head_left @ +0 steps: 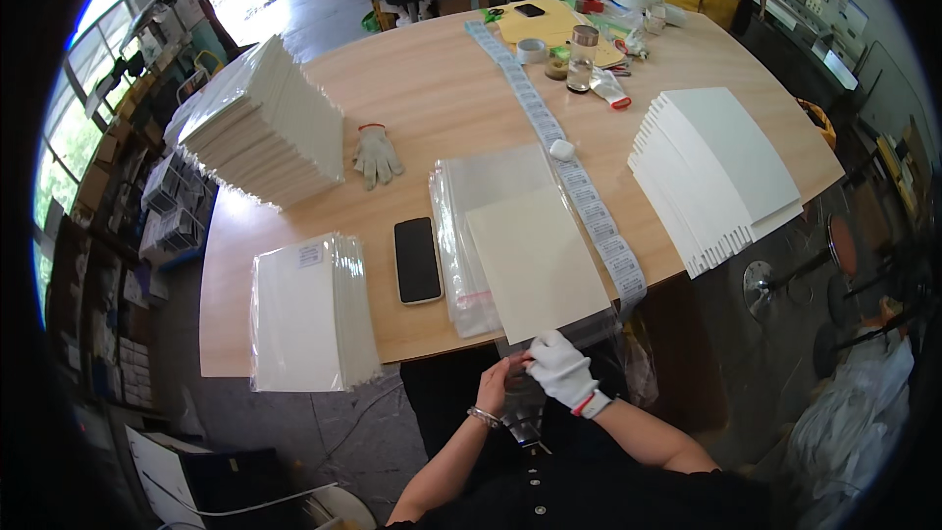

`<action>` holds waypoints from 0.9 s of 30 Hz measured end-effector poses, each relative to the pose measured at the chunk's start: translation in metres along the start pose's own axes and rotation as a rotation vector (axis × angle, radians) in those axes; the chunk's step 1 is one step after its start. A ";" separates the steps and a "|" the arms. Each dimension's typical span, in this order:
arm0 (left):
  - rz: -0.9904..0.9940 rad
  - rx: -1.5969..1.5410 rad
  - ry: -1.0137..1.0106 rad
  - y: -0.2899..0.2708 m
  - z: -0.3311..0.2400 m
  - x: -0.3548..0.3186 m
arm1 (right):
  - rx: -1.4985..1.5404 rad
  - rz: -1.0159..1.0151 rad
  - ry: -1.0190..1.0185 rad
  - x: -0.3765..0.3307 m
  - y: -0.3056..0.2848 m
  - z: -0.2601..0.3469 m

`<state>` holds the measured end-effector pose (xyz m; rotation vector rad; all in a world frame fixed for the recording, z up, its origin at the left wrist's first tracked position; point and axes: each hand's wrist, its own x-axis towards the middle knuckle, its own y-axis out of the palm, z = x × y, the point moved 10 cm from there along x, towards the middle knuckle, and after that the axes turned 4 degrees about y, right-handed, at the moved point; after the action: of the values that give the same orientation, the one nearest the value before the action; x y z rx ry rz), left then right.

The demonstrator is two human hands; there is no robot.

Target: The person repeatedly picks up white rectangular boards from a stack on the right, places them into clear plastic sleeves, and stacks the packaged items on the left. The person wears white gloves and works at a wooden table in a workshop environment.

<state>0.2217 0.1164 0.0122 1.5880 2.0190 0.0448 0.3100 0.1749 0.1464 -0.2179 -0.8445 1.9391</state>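
Observation:
At the table's front edge, my bare left hand (501,380) and my right hand (563,370), in a white knit glove, meet with fingers closed. Between them they pinch the near end of a clear plastic bag (596,330), part of which hangs below my fingers. A cream board sheet (540,260) lies just beyond my hands, over a stack of clear plastic bags (453,226). Whether the sheet is inside the top bag, I cannot tell. Right of it runs a long strip of printed labels (587,198), with a small white rounded object (561,149) on it.
Left of the bags lie a black phone (418,260), a stack of bagged boards (294,319), a loose glove (376,155) and a tall bagged stack (265,128). White boards (726,167) fan out at right. A glass bottle (581,59) and tape roll (531,50) stand farther back.

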 end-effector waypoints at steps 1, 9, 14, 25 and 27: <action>0.003 -0.040 -0.033 0.002 0.000 -0.002 | -0.059 0.032 -0.027 0.004 0.009 0.007; -0.314 -0.345 -0.108 -0.024 0.037 0.011 | 0.056 0.374 -0.341 0.004 0.037 -0.001; -0.115 -0.046 0.106 -0.022 -0.006 0.001 | 1.456 -0.773 0.179 -0.071 -0.228 -0.180; -0.320 1.408 1.036 0.008 -0.117 -0.040 | -0.444 0.012 0.256 -0.074 -0.112 -0.172; -0.195 1.490 1.146 0.025 -0.117 -0.037 | -0.124 -0.086 0.187 -0.029 -0.106 -0.134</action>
<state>0.1965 0.1265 0.1345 2.4624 3.4572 -1.1020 0.4648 0.2432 0.1092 -0.4236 -0.8363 1.7581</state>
